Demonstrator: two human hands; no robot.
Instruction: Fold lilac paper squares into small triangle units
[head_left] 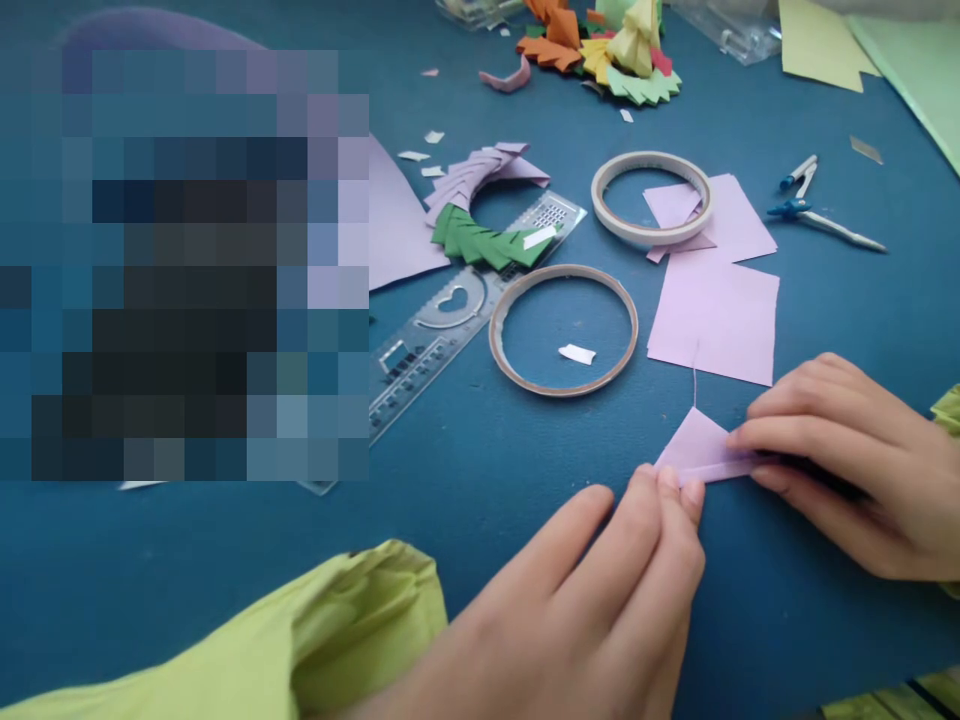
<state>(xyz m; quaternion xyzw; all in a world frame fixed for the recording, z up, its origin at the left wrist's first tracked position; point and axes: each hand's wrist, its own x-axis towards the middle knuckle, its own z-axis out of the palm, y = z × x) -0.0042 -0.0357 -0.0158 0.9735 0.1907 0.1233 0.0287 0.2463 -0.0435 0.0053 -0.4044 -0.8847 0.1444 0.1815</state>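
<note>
The left hand (600, 590) lies palm down on the dark blue table surface (465, 460), its fingertips pinching the left end of a small folded strip of lilac paper (701, 452). The right hand (847, 465) presses its fingertips flat on the right end of the same strip. Both hands thus grip one piece between them; neither is free.

The folded lilac piece lies flat between the two hands, its long axis running left to right, with a triangular flap pointing away from the person. Both hands touch it; the right hand covers more of it.

Just beyond lies a flat lilac paper square (714, 312). Further left sit a thin brown tape ring (563, 330), a white tape roll (651, 197), a clear plastic ruler (450, 330) and a purple-and-green folded paper wreath (480, 205). A blue drawing compass (814, 205) lies well apart at right.
</note>
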